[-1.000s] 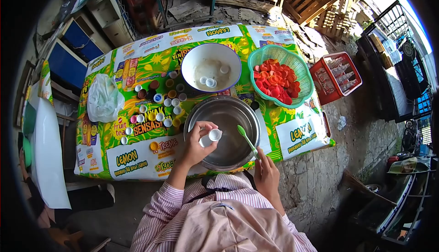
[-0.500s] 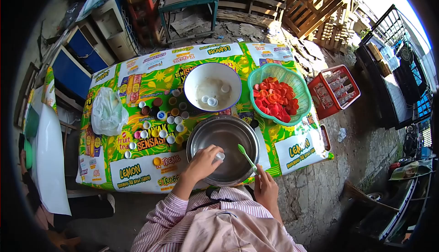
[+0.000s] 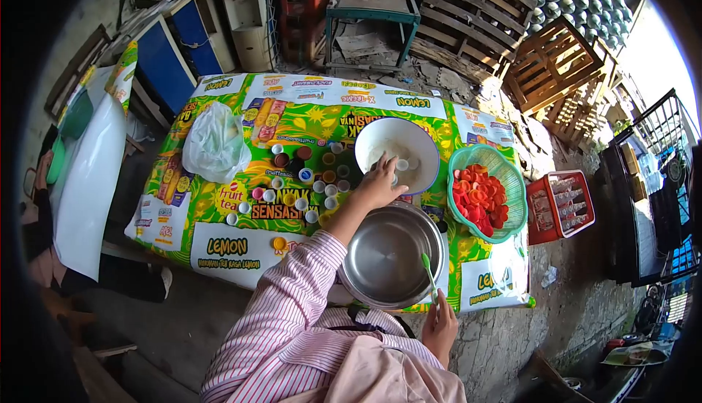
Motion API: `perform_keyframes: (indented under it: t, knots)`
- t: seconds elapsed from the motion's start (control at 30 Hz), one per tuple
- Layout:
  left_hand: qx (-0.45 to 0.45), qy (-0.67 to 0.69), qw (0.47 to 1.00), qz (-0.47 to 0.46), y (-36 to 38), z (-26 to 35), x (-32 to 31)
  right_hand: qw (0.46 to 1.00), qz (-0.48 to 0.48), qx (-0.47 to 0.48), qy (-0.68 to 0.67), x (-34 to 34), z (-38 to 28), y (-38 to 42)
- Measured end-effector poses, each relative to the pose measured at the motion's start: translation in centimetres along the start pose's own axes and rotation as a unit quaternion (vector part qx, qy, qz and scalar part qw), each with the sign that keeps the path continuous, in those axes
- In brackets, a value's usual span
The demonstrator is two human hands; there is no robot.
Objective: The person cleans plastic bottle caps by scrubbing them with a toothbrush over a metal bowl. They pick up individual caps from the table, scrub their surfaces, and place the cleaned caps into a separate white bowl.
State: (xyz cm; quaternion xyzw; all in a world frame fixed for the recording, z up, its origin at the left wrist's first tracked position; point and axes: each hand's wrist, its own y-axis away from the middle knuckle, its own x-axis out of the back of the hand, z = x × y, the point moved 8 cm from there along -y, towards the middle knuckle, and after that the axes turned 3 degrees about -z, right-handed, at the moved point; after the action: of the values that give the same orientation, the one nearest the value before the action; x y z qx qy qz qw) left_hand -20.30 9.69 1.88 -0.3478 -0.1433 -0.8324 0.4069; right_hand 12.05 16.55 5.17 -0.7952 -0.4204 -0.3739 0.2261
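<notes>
My left hand (image 3: pixel 376 185) reaches over the near left rim of the white enamel bowl (image 3: pixel 433 156), its fingers stretched out and apart. A white bottle cap (image 3: pixel 402 164) lies right by its fingertips, among a few other white caps in cloudy liquid. Below the hand stands a steel basin (image 3: pixel 391 257) with a little clear water. My right hand (image 3: pixel 441 326) is closed round the handle of a green and white toothbrush (image 3: pixel 428 268), bristle end up over the basin's right edge.
Several loose caps (image 3: pixel 303 204) lie left of the bowls, beside a plastic bag (image 3: pixel 214 143). A teal basket (image 3: pixel 521 206) holds red caps. Beyond the table's right side stands a red crate (image 3: pixel 539 209) of bottles. Another person's hand (image 3: pixel 44 169) shows at far left.
My left hand has moved from over the steel basin, where it held a white cap, up to the white bowl. My right hand keeps the toothbrush. The view has shifted left.
</notes>
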Motion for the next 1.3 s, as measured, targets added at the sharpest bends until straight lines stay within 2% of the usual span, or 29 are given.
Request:
perform_keyframes:
  t: [0.07, 0.13, 0.2, 0.27, 0.33, 0.37, 0.4, 0.47, 0.6, 0.67, 0.87, 0.97, 1.1, 1.17, 1.2, 1.3]
  knots:
    - [-0.129, 0.076, 0.986, 0.073, 3.9, 0.6, 2.5, 1.000, -0.017, 0.005, -0.008, -0.9, 0.3, 0.0]
    - [-0.123, 0.045, 0.981, 0.140, 8.4, -0.9, 5.3, 1.000, -0.008, 0.023, -0.006, -1.4, 0.2, 0.1]
    - [-0.060, 0.026, 0.971, 0.230, 13.2, -4.9, 8.8, 0.998, -0.020, 0.054, 0.011, -1.6, -1.0, -0.4]
    - [0.040, -0.015, 0.955, 0.295, 18.4, -10.5, 12.3, 0.997, -0.026, 0.071, 0.011, -2.0, -1.7, -0.8]
    - [0.164, -0.161, 0.915, 0.331, 23.4, -15.7, 15.2, 0.996, -0.027, 0.081, 0.013, -2.3, -3.0, -1.4]
    - [0.208, -0.185, 0.902, 0.331, 25.4, -18.0, 16.2, 0.996, -0.033, 0.082, -0.007, -2.5, -3.4, -1.6]
    - [0.224, -0.161, 0.892, 0.358, 27.4, -20.1, 17.1, 0.996, -0.037, 0.083, -0.027, -2.8, -3.8, -1.9]
    - [0.278, -0.196, 0.877, 0.340, 29.1, -22.0, 18.1, 0.994, -0.040, 0.099, -0.025, -3.4, -5.2, -2.4]
    - [0.284, -0.229, 0.882, 0.297, 28.8, -22.2, 18.6, 0.989, -0.046, 0.136, -0.020, -4.1, -8.0, -2.5]
    - [0.270, -0.252, 0.891, 0.264, 27.8, -21.4, 18.5, 0.990, -0.044, 0.132, -0.032, -4.4, -8.5, -2.2]
    - [0.224, -0.255, 0.907, 0.251, 26.9, -20.9, 18.4, 0.994, -0.036, 0.105, -0.024, -6.3, -7.9, -0.3]
    - [0.101, -0.251, 0.914, 0.303, 26.4, -16.2, 19.4, 0.995, -0.031, 0.088, -0.039, -6.4, -7.7, 0.3]
    - [0.011, -0.177, 0.939, 0.296, 23.6, -9.2, 19.2, 0.997, -0.008, 0.065, -0.047, -5.0, -6.6, 0.0]
    - [-0.042, -0.130, 0.956, 0.259, 21.4, -4.9, 17.2, 0.995, 0.026, 0.085, -0.051, -3.7, -5.5, -0.9]
    - [-0.062, -0.098, 0.964, 0.237, 20.3, -3.2, 15.8, 0.997, 0.024, 0.060, -0.047, -2.7, -5.0, -1.5]
    - [-0.122, -0.032, 0.983, 0.135, 16.9, 1.7, 10.3, 0.993, 0.073, 0.086, -0.040, -0.1, -3.9, -2.7]
